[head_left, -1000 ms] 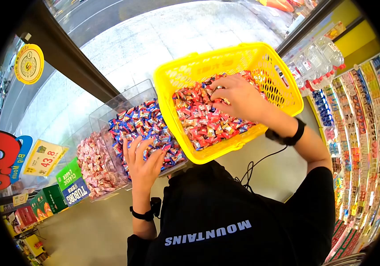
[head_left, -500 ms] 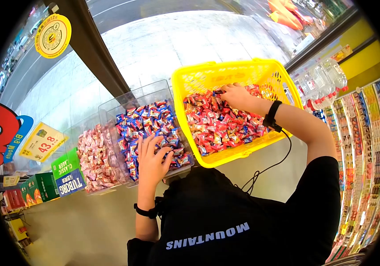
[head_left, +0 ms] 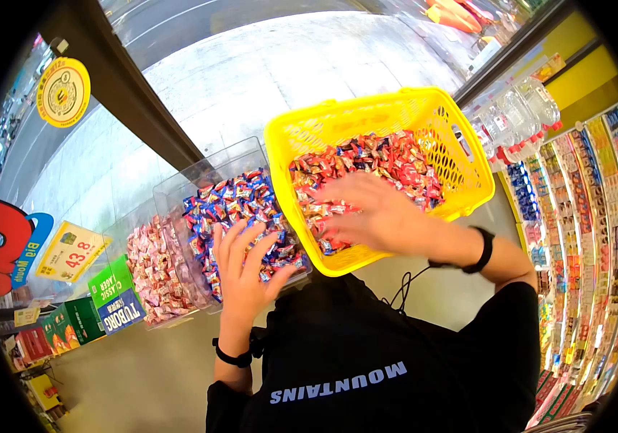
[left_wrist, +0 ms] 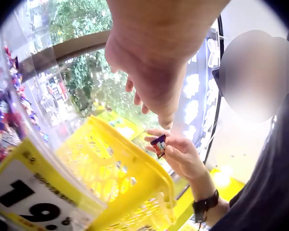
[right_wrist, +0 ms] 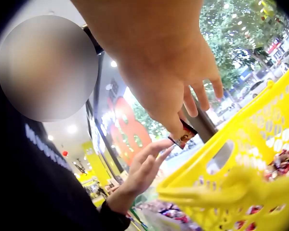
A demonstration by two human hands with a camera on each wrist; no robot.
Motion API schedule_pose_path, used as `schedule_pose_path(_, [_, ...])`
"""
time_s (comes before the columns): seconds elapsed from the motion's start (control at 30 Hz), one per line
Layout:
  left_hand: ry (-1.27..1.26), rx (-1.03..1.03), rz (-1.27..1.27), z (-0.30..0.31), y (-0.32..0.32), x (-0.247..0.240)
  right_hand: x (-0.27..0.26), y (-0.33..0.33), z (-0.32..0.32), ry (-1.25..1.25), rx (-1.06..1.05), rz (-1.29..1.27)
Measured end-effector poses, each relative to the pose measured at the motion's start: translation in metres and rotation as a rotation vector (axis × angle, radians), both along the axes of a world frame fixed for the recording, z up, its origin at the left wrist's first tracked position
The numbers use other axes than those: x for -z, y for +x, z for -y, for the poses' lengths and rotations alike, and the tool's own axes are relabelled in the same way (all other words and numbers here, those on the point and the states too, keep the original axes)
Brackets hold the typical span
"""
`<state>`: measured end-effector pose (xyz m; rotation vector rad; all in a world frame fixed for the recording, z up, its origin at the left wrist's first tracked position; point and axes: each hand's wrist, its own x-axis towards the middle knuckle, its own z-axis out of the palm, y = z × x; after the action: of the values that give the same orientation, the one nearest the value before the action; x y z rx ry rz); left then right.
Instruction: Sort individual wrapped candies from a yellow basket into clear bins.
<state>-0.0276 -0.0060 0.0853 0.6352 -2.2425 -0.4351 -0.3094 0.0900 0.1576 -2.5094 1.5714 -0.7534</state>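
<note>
– Fingers [right_wrist: 190, 103] of the right hand [head_left: 374, 216]: what is held?
– One small wrapped sweet [right_wrist: 184, 134] is pinched at the fingertips. A dark wrapper with some red is seen. The other fingers are loosely spread. The head view is blurred there.
– Where is it?
– It is held in the air over the near edge of the yellow basket [head_left: 338, 119], above the red sweets [head_left: 388, 159] piled inside. No contact with the pile can be made out.
– Left hand [head_left: 244, 270]?
– The fingers are spread wide and flat, and nothing is gripped. The hand is laid on the blue sweets [head_left: 230, 198] at the front of the clear bin [head_left: 179, 180], as far as the head view shows.
– Bin against basket?
– The basket is set tilted just beside the bin. Whether the rims touch cannot be told.
– Around?
– A second bin of pink sweets [head_left: 154, 270] is seen further left. A yellow price card [head_left: 71, 252] is seen beyond it, with green and blue beer boxes [head_left: 111, 299] below. Water bottles [head_left: 518, 101] and packed shelves [head_left: 597, 216] are seen on the right. Black bands are worn on both wrists.
</note>
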Motion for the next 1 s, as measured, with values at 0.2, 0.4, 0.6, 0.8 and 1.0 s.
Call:
schedule_pose_path(0.2, [-0.088, 0.223, 0.05, -0.009, -0.022, -0.02, 0.022, 0.039, -0.029, -0.04, 0.048, 0.286])
schedule_pose_path(0.4, [-0.125, 0.156, 0.101, -0.014, -0.025, -0.017, 0.036, 0.039, -0.033, -0.136, 0.2, 0.127])
schedule_pose_path(0.6, [-0.048, 0.166, 0.133, -0.016, -0.02, -0.02, 0.052, 0.046, -0.029, -0.179, 0.143, 0.173])
schedule_pose_path(0.8, [-0.001, 0.214, 0.148, -0.008, 0.0, -0.001, 0.053, 0.063, -0.02, -0.218, 0.038, 0.181])
schedule_pose_path(1.0, [0.001, 0.152, 0.068, 0.002, 0.023, 0.021, 0.055, 0.079, -0.016, -0.182, 0.135, 0.145])
